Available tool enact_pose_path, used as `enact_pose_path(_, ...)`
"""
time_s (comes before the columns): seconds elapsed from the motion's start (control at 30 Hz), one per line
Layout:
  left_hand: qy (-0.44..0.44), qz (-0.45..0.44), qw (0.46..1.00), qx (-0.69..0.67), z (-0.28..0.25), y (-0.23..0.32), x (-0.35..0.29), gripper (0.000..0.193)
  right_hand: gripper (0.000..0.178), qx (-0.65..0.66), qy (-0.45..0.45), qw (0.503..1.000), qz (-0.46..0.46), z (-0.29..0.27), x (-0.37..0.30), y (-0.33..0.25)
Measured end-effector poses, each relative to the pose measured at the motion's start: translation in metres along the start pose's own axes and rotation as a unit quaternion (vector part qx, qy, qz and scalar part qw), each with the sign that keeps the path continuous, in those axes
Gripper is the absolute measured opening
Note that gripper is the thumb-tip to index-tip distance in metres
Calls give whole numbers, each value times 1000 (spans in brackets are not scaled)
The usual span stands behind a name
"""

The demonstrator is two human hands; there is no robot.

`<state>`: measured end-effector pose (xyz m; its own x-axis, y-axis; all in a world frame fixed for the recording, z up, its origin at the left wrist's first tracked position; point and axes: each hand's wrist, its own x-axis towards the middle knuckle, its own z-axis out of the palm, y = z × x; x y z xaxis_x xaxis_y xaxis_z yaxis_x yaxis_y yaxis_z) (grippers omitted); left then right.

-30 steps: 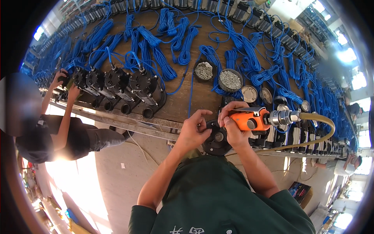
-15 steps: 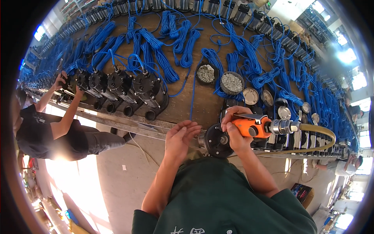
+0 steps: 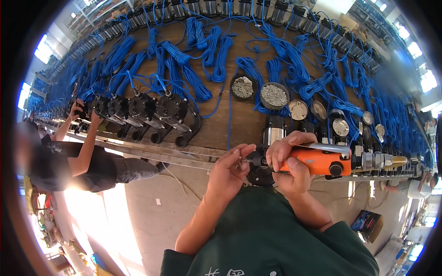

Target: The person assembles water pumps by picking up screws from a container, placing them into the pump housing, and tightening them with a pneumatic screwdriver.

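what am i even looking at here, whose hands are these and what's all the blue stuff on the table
This is one picture from a wide fisheye camera worn on a person's head, looking down, so straight edges curve. The two forearms coming up from the bottom belong to the wearer, who is in a green top. The right hand grips an orange power screwdriver with a hose at its rear. The left hand pinches at the tool's tip, just above a dark round pump part. On the long wooden bench lie many coiled blue cables, a row of black pumps and two round dishes of small screws. At left, another person reaches for the pumps.
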<state>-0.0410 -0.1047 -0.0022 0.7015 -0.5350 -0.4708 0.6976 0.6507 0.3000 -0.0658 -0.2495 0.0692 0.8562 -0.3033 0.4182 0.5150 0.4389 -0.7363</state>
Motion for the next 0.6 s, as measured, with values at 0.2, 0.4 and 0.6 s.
enact_pose_path(0.2,-22,-11,1000,10,23,-5,-2,32,32,5,13,1000,3,-13,-1,-5)
enact_pose_path(0.4,-42,-12,999,14,30,-9,3,32,32,5,22,999,-38,-22,0,-5)
enact_pose_path(0.6,-54,3,997,49,34,-13,5,31,31,15,40,997,-66,-27,4,-12)
